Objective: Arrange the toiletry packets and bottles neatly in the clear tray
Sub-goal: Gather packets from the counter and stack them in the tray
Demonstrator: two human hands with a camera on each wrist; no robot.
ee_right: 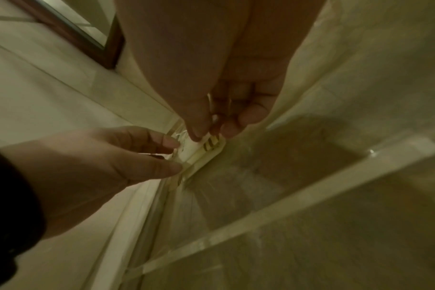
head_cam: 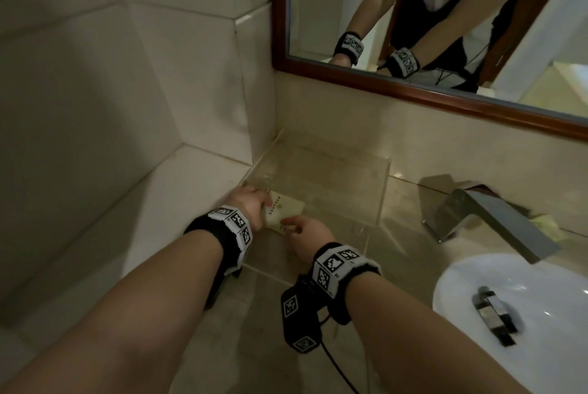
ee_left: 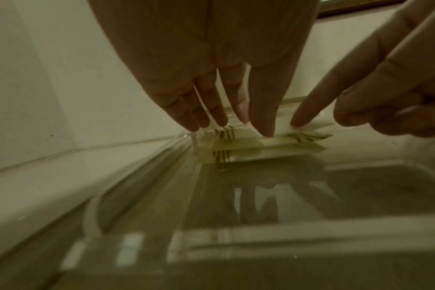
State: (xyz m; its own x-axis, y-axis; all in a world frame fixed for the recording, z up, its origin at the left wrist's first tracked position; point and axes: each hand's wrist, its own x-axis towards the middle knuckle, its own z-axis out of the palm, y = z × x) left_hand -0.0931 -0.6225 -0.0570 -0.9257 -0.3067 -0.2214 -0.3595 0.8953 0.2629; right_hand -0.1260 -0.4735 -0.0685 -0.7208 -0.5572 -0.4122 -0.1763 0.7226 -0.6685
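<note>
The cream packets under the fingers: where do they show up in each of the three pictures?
Head: cream packets left of centre, in the clear tray's near-left corner.
Left wrist: centre, below the left hand's fingertips.
Right wrist: centre, between both hands.
Shared landmark: the tray's left wall, running beside the packets in every view.
</note>
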